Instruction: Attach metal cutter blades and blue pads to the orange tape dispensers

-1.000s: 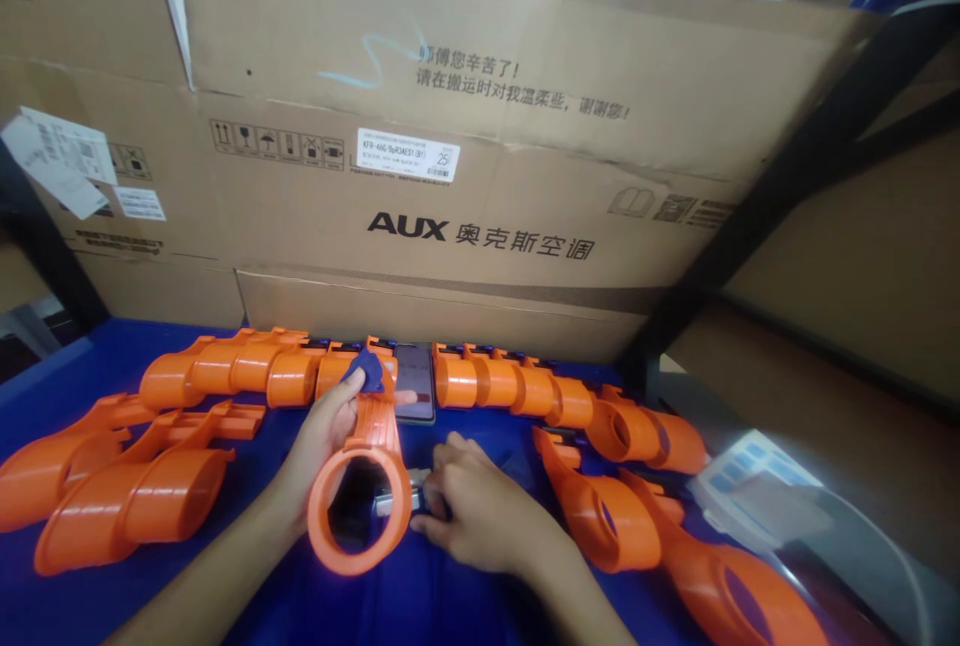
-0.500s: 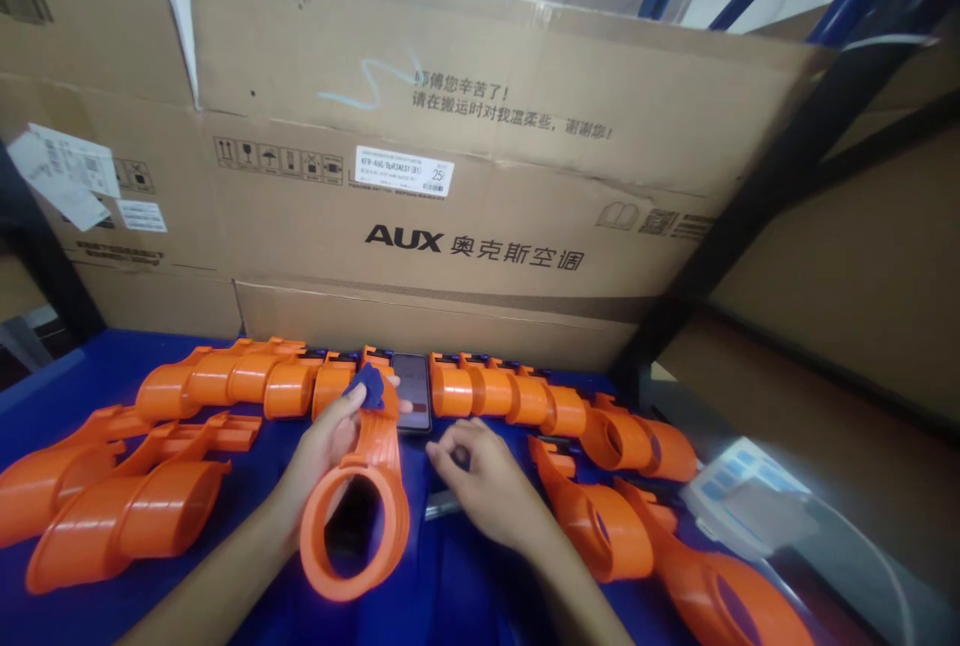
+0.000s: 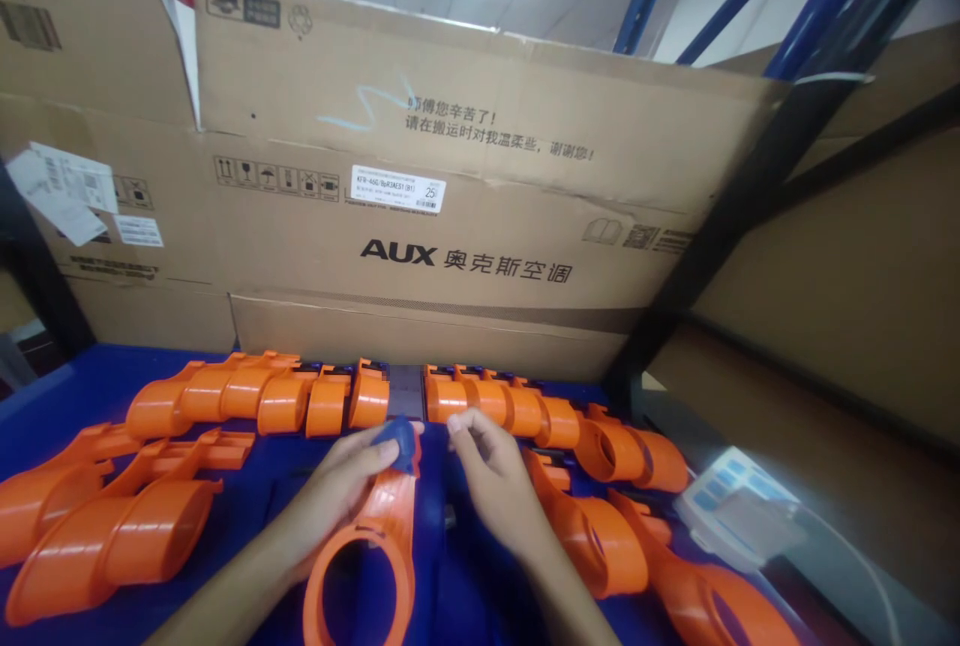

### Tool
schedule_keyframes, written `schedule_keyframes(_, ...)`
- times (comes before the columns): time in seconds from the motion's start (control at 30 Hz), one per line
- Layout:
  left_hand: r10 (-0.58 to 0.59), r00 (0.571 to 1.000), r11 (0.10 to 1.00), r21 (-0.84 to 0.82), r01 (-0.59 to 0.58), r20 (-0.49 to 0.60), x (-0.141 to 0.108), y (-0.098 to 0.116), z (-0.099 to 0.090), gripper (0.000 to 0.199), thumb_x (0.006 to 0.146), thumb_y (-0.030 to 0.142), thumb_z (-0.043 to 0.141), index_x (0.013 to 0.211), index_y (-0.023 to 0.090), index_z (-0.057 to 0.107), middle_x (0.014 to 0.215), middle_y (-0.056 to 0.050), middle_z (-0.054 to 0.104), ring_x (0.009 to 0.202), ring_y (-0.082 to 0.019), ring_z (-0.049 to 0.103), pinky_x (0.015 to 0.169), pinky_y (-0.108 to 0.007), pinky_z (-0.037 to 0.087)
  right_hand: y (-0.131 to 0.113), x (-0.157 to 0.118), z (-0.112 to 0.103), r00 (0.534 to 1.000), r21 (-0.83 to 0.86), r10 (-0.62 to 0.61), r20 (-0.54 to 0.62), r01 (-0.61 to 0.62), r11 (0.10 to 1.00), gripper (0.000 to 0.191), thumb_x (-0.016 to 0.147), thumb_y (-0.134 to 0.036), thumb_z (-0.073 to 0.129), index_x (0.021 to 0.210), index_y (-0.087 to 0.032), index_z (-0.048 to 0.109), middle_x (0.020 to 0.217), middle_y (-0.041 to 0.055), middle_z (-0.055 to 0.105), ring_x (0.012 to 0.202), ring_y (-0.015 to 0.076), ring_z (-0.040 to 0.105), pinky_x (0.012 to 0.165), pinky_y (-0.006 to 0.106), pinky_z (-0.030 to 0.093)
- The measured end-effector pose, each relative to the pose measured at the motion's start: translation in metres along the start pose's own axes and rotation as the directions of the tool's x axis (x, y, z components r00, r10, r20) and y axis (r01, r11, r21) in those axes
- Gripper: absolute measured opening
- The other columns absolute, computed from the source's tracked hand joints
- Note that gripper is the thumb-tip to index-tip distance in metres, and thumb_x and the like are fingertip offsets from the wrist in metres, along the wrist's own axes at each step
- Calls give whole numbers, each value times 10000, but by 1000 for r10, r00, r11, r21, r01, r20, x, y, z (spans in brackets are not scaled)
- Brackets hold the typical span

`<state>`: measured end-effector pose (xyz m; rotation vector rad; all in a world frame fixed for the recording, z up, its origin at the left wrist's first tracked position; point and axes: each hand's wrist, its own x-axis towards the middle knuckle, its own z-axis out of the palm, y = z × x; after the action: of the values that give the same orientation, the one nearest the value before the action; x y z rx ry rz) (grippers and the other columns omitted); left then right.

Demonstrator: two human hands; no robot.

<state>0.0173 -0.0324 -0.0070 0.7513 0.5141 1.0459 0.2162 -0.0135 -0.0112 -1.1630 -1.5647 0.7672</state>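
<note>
Holding the orange ring piece (image 3: 395, 501), the left hand (image 3: 352, 476) has its thumb pressed on the blue part (image 3: 397, 441) at the upper end. Grip closed around that end; the fingers pass behind it and are partly hidden. The piece is in front of the person, between the forearms, its round opening toward the camera and its lower edge cut off by the view.

Right hand (image 3: 491, 471): near the blue part, not touching it. Fingers curled, thumb and index tips close together; cannot tell whether anything small is pinched between them.

Surroundings: blue work surface (image 3: 251, 501). Dark phone (image 3: 406, 388) lies beyond the hands, between the left row of orange pieces (image 3: 281, 404) and the right row of orange pieces (image 3: 487, 406). More orange pieces lie nearer the camera, one cluster at left (image 3: 154, 531) and another at right (image 3: 607, 551). White device (image 3: 739, 506) with blue panels rests at far right, a pale cable running from it. Printed cardboard (image 3: 450, 326), marked AUX, stands upright behind the rows; a white label (image 3: 397, 188) is on it. Dark frame post (image 3: 675, 276) slants at its right.
</note>
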Motion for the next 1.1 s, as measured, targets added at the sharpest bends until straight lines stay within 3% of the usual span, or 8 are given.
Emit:
schedule_keyframes(0.13,-29,996,991,-131,40,82,10,2,-9,433,841,359,723,1219,149,734,1198,-153,770,1250,-374,640,1128,-514,423,-7,-7,5,978,306,117,173,-166,937,300,955,-530,591,939,-237,656,865,1,659,859,203,641,800,309,524)
schedule_keyframes(0.2,-27,996,990,-133,38,81,11,1,-13,438,839,364,721,1220,146,733,1214,-153,764,1261,-374,633,1133,-509,421,-11,-12,8,926,406,151,347,-293,866,312,958,-513,601,1147,-274,662,968,26,712,955,230,683,846,357,546)
schedule_keyframes(0.27,-33,996,990,-132,44,81,9,0,-15,454,832,368,723,1230,150,724,1213,-153,764,1251,-381,639,1115,-519,440,-12,-15,10,888,451,144,437,-355,819,380,966,-513,592,1279,-300,628,1053,54,734,1040,249,690,888,399,551)
schedule_keyframes(0.4,-11,1000,990,-142,15,29,0,-1,-8,429,851,310,716,1263,194,686,1214,-138,761,1197,-360,675,1050,-517,497,-7,-16,12,961,400,139,239,-228,888,367,919,-553,651,1168,-288,705,1123,70,735,1133,262,654,976,412,525)
schedule_keyframes(0.5,72,997,995,-74,-74,-27,-2,-2,-5,420,831,252,739,1244,203,678,1217,-132,750,1147,-342,694,986,-483,542,-3,-11,8,988,341,122,93,-146,928,342,908,-580,653,1041,-271,712,1049,49,732,1014,241,671,933,372,535)
schedule_keyframes(0.63,173,977,984,49,-169,-122,1,-4,-6,438,782,238,788,1208,246,683,1274,-94,703,1103,-324,692,884,-433,584,-4,-4,-4,996,387,56,65,-77,919,336,946,-564,600,1086,-266,669,908,29,715,814,208,674,782,332,554)
schedule_keyframes(0.83,285,946,950,177,-258,-151,0,-3,0,481,736,201,843,1187,275,694,1246,-40,700,1193,-263,631,993,-340,508,-15,-3,-18,969,101,-245,33,240,965,306,875,-397,740,1150,-264,725,1192,83,699,1176,293,622,1039,427,481)
schedule_keyframes(1.1,338,932,927,220,-305,-131,1,-3,-2,531,743,213,855,1229,292,656,1299,-36,696,1251,-256,604,1034,-319,474,-19,-5,-14,947,12,-312,76,312,950,330,861,-345,758,1182,-272,736,1166,82,683,1151,280,632,1009,423,516)
